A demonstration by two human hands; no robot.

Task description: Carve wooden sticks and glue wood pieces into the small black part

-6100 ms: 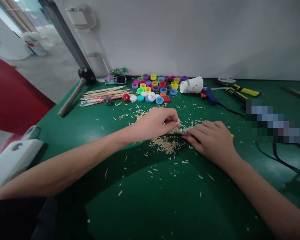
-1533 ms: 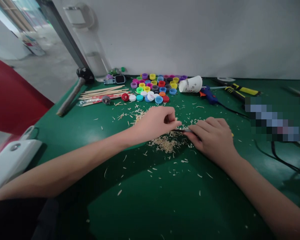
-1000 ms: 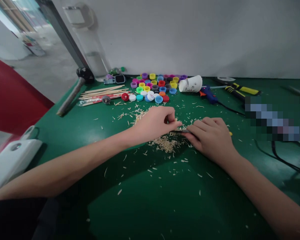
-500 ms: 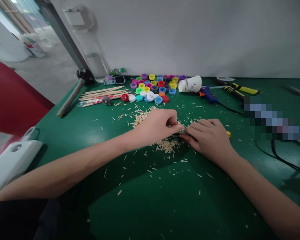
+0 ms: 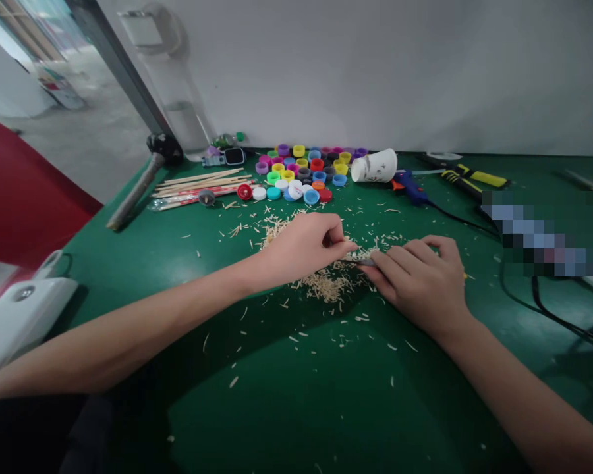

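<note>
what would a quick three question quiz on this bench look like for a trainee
1. True or false: the white paper cup is lying on its side.

2. Where is the main heap of pale shavings?
A) on the glue gun
B) on the green table around the left hand
C) on the watch

3. Which hand holds the grey blade?

Key: 1. True. 2. B. 3. The right hand.

Looks like a workshop
Shown by wood bits [image 5: 326, 286], bright caps [image 5: 311, 196] and a glue gun [image 5: 412, 189] on a green table [image 5: 277, 408].
</note>
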